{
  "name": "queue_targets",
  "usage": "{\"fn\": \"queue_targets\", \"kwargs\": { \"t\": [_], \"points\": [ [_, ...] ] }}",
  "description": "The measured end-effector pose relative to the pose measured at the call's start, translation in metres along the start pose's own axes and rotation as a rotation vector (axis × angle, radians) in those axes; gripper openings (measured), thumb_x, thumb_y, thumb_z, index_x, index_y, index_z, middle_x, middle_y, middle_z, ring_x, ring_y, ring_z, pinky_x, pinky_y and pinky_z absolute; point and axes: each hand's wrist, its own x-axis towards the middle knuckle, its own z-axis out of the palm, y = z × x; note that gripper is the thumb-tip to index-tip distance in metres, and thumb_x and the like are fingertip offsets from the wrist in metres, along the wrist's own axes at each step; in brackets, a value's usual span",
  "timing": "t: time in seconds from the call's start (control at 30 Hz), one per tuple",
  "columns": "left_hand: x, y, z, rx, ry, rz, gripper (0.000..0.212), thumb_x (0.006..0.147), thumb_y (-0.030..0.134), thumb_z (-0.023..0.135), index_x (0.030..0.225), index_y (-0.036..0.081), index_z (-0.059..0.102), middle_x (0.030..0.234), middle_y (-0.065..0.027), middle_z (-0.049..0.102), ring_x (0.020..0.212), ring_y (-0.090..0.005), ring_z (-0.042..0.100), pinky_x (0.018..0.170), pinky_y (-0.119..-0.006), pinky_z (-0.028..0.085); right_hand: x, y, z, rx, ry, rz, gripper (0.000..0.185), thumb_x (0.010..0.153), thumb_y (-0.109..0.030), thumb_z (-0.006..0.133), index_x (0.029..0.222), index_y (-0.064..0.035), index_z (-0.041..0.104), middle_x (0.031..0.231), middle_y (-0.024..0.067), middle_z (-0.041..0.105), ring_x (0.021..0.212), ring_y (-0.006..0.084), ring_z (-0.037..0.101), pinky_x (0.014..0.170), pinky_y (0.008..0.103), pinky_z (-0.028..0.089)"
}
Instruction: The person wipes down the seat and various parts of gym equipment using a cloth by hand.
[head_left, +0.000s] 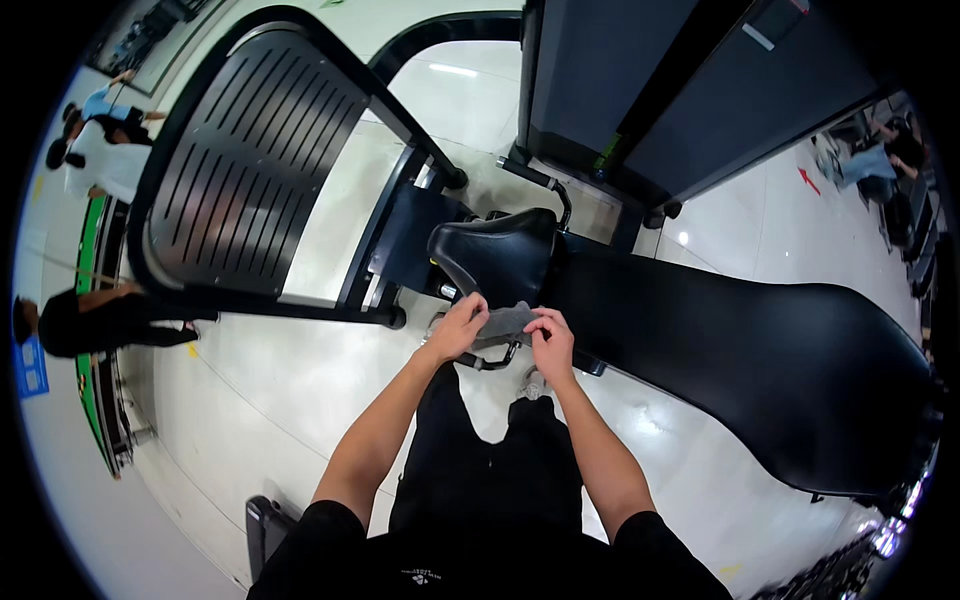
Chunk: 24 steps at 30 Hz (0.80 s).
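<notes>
A small grey cloth is stretched between my two hands, in front of the seat of a gym machine. My left hand grips its left end, and my right hand pinches its right end. Just beyond the cloth is the black padded seat, with a long black backrest pad running off to the right. A bent handle shows beneath the cloth, and another handle stands beyond the seat.
A slotted metal footplate in a black frame stands at left. Dark machine panels rise at the upper right. Several people are at the far left beside a green-topped table; a person is at far right. A dark padded object lies lower left.
</notes>
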Motion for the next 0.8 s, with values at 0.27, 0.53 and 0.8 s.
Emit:
{"fn": "queue_targets", "kwargs": {
  "t": [0.27, 0.53, 0.8],
  "points": [
    [0.118, -0.048, -0.027, 0.292, -0.077, 0.278, 0.039, 0.082, -0.009, 0.068, 0.116, 0.011, 0.074, 0.11, -0.0121, 0.057, 0.111, -0.0341, 0.056, 0.097, -0.044, 0.048, 0.071, 0.089, 0.056, -0.161, 0.135, 0.029, 0.027, 0.084, 0.008, 0.067, 0.098, -0.0088, 0.082, 0.119, 0.0087, 0.07, 0.111, 0.032, 0.065, 0.093, 0.0391, 0.054],
    [0.134, -0.112, -0.005, 0.433, 0.146, 0.559, 0.046, 0.077, 0.006, 0.08, 0.122, 0.009, 0.07, 0.129, -0.0125, 0.061, 0.126, -0.0346, 0.056, 0.107, -0.045, 0.045, 0.074, 0.108, 0.098, -0.597, 0.443, -0.073, 0.025, 0.086, 0.0, 0.071, 0.11, -0.0034, 0.076, 0.137, 0.0154, 0.062, 0.131, 0.0379, 0.056, 0.109, 0.0457, 0.046],
    [0.132, -0.152, -0.01, 0.523, -0.025, 0.72, 0.037, 0.079, 0.007, 0.079, 0.114, 0.003, 0.071, 0.131, -0.0109, 0.066, 0.127, -0.0313, 0.061, 0.105, -0.04, 0.052, 0.057, 0.135, 0.101, -0.601, 0.161, -0.121, 0.05, 0.089, -0.015, 0.075, 0.136, -0.0059, 0.063, 0.151, 0.0162, 0.053, 0.142, 0.0393, 0.048, 0.115, 0.0509, 0.041]
  ]
}}
